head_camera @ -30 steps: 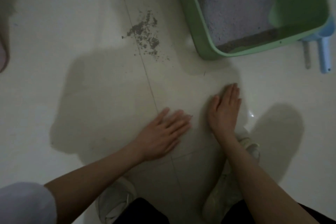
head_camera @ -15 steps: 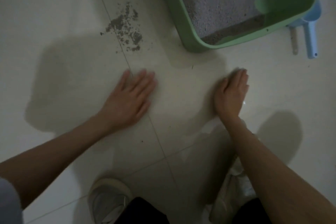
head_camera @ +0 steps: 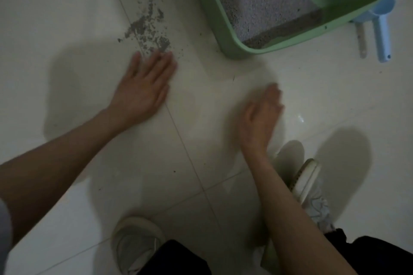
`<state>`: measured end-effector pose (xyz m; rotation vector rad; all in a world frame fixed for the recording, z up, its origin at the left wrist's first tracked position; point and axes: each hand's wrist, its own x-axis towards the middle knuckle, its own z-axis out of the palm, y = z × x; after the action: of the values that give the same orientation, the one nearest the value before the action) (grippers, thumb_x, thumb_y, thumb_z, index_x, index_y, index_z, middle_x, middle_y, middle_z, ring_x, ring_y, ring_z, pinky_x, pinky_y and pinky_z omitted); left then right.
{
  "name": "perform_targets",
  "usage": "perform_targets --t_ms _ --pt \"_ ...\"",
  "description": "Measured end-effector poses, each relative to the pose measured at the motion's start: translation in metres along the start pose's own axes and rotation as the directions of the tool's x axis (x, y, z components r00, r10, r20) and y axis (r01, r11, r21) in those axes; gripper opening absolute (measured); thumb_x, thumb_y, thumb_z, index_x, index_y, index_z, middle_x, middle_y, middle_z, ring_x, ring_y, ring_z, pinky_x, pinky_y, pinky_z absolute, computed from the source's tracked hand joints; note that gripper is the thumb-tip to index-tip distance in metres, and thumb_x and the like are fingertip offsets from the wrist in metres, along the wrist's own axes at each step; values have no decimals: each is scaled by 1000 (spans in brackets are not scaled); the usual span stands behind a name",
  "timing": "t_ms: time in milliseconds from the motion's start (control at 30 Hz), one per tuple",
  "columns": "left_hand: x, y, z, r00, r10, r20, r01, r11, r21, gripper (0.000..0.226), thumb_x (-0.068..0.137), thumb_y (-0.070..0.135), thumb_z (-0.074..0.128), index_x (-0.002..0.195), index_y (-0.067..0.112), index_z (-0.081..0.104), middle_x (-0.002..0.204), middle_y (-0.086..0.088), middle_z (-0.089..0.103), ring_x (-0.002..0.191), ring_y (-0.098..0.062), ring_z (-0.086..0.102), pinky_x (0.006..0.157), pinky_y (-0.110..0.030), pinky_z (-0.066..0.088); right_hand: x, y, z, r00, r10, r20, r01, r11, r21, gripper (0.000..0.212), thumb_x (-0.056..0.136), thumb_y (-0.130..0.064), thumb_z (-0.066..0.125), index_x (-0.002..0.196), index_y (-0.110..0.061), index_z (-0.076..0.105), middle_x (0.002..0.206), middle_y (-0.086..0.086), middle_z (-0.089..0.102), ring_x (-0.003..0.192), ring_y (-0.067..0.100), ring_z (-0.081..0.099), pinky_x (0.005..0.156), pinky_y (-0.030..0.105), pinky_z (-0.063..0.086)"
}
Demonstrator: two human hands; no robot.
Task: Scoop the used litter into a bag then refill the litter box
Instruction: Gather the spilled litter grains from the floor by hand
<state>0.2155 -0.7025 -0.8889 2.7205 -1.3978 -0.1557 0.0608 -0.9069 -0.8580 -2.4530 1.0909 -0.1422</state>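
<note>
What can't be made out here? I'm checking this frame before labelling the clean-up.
All in the head view:
- Green litter box: its far part is cut off by the top edge.
- Blue scoop: its bowl is partly hidden behind the box's corner.
- Right hand: motion blur hides how the fingers lie and whether they touch the floor.
- Left hand: fingertips reach the spilled litter; whether they press on the grains is unclear.
- No bag is in view.

Spilled litter (head_camera: 147,28) left of litter box (head_camera: 225,35)
</note>
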Motion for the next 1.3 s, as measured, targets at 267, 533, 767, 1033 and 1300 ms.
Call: perform_targets --t_ms 267,533,767,1033,1300 --pt "1 -25 -10 841 -538 -63 523 837 -161 58 97 26 26 148 4 11 156 -18 6 144 -32 2 113 -50 -5 -1 24 12 865 468 -181 -493 860 -131 56 98 -27 23 145 3 20 155 19 15 145 29 11 116 38 3" --pt "21 -31 -12 915 -394 -84 367 902 -226 54 96 20 26 144 -4 21 151 -24 22 142 -33 17 116 -45 4 -17 -116 81 836 -522 172 528 849 12 56 92 -28 31 134 8 43 141 22 43 133 31 41 113 39 14" --pt "82 -64 -14 893 -434 -122 391 880 -270 60 97 32 21 145 -3 17 154 -19 16 144 -27 12 118 -37 2 27 -101 74 879 -451 155 462 886 -41 58 92 -25 29 140 8 31 147 23 34 138 34 31 115 38 11" --pt "102 -45 -9 981 -92 -169 32 945 -325 51 99 26 23 133 -6 43 142 -23 40 134 -34 37 114 -37 18 77 -119 78 915 -387 118 393 919 -32 56 95 -24 22 144 4 24 152 18 26 141 30 25 115 32 12" --pt "32 -27 -20 931 -316 -184 92 690 -718 48 100 23 24 137 -6 35 145 -19 34 136 -19 28 115 -19 15 94 -143 93 842 -518 151 533 843 -76 52 95 -18 26 141 5 31 151 18 29 142 28 24 116 33 9"
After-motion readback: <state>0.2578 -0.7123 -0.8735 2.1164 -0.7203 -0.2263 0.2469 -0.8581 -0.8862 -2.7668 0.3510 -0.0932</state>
